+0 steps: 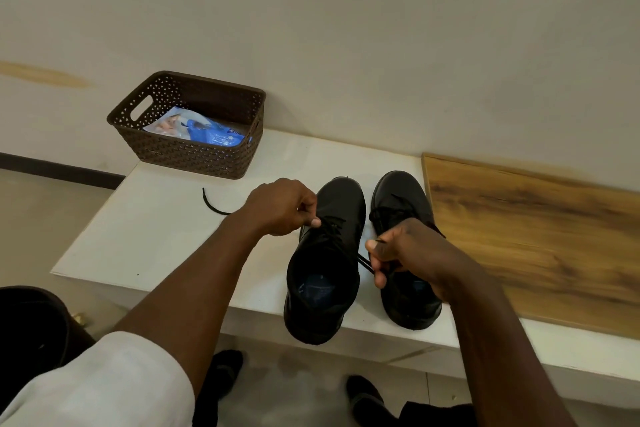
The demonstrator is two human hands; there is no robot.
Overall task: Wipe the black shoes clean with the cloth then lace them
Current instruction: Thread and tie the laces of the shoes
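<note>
Two black leather lace-up shoes stood side by side, toes toward the wall, on a low white bench [156, 236]. The left shoe [325, 253] had its heel overhanging the front edge; the right shoe [398, 194] stood just beside it. The left hand [280, 206] pinched a black lace [214, 206] at the left shoe's eyelets, its free end trailing across the bench. The right hand [408, 250] pinched another lace end between the shoes. A brown perforated plastic basket [194, 156] holding a blue-and-white packet [207, 135] sat at the bench's far left.
</note>
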